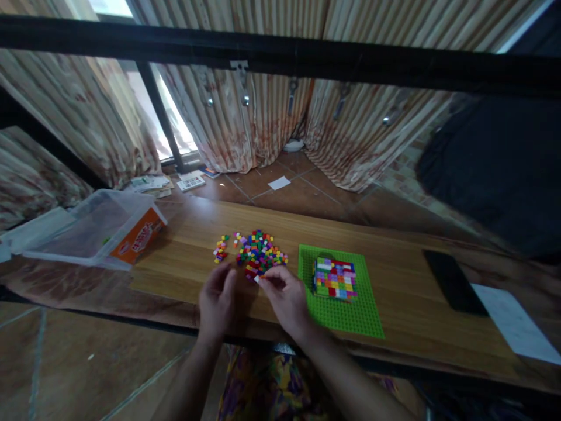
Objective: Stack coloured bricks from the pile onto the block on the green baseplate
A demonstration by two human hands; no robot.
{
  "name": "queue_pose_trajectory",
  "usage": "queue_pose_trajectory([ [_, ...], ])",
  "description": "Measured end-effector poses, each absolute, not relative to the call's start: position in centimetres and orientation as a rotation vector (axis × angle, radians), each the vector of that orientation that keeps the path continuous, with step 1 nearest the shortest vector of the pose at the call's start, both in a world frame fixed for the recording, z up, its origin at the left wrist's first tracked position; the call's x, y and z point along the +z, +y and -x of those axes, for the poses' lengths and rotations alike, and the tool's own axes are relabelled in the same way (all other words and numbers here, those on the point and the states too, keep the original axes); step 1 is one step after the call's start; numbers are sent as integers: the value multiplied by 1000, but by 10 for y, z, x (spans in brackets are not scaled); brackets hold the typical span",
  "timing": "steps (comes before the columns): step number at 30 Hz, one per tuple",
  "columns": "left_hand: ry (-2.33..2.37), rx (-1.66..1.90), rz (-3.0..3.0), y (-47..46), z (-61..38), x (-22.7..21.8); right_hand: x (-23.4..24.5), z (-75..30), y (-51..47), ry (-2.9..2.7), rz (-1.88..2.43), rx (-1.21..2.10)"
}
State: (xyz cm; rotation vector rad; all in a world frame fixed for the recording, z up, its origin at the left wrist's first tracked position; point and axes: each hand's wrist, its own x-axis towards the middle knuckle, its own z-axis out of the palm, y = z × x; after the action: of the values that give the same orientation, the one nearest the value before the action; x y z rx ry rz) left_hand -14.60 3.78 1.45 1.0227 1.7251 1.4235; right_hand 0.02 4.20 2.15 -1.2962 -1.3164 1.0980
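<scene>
Between the thumb and fingertips of my right hand [288, 297] is a small white toy brick [257, 279], with a bit of orange beside it. That hand is at the near edge of a heap of loose toy bricks [260, 248] in many colours. My left hand [217, 299] hovers just left of the heap, its thumb and fingers apart and nothing visible in them. To the right of my right hand lies a green studded baseplate [342, 320]. A block built from many coloured bricks [335, 278] stands on it.
A clear plastic box [100, 225] with an orange label stands at the left. A smaller group of bricks [220, 248] lies beside the heap. At the right of the wooden board [407, 304] are a dark flat phone-like object [453, 282] and a white sheet [517, 321].
</scene>
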Motion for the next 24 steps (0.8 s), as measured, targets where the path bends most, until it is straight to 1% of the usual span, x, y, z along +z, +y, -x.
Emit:
queue_pose_trajectory([
  [3,1356,1274,-838,15,109,19,23,-2,35,-1115,1225,1295],
  [6,1228,1256,-713,12,97,24,23,-5,33,-935,1189,1395],
  [11,1241,1252,-767,20,107,29,24,-11,33,-822,1137,1503],
  [18,1340,1251,-969,16,103,31,28,-15,32,-976,1154,1506],
  [21,1374,1260,-954,14,101,32,28,-14,33,-951,1174,1516],
  [24,1333,1248,-915,14,101,34,29,-15,33,-856,1137,1599],
])
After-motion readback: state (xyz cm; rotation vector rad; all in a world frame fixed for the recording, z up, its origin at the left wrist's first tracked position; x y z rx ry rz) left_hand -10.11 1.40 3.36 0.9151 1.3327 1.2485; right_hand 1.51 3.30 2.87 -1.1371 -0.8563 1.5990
